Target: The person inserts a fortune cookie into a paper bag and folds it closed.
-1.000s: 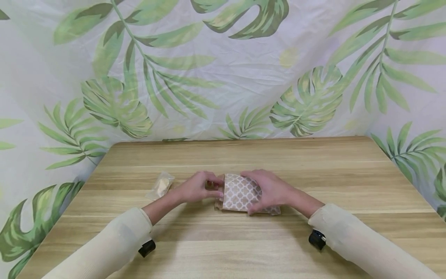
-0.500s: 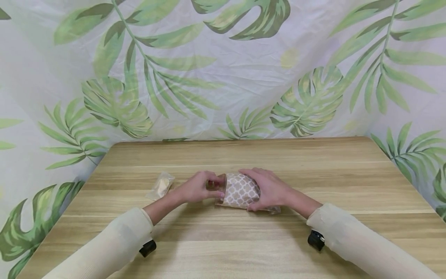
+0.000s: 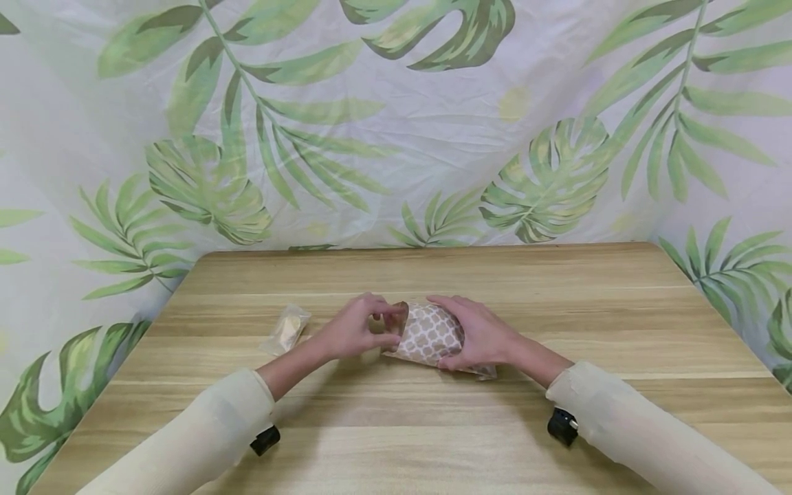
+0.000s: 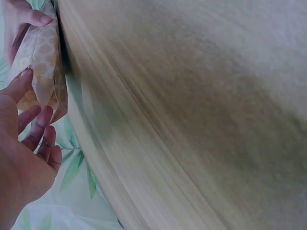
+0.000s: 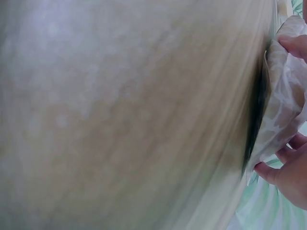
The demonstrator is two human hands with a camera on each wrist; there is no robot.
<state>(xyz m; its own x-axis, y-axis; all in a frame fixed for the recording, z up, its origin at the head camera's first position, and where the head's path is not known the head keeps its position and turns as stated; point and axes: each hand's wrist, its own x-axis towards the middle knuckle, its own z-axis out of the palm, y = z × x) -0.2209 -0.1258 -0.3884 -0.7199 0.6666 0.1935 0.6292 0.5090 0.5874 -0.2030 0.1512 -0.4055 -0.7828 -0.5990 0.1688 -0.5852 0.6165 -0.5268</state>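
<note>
A tan paper bag [image 3: 432, 333] with a white lattice pattern lies on its side near the table's middle, its mouth facing left. My right hand [image 3: 485, 332] grips it from the right, thumb on the near side and fingers over the far side. At the mouth, my left hand [image 3: 361, 326] holds the edges with its thumb and fingertips. The left wrist view shows the left thumb on one edge of the bag [image 4: 41, 52] and fingers by the other, with the mouth parted between them. What is inside the bag is hidden.
A small clear plastic packet [image 3: 289, 330] with a beige item lies left of the left forearm. The wooden table [image 3: 396, 440] ends at a back edge against a leaf-print cloth [image 3: 433, 137]. Black wrist cameras hang under both sleeves.
The bag's mouth end has tilted up and slightly to the right, and its opening looks rounder. My left hand has risen slightly with it; the right hand keeps its grip.
</note>
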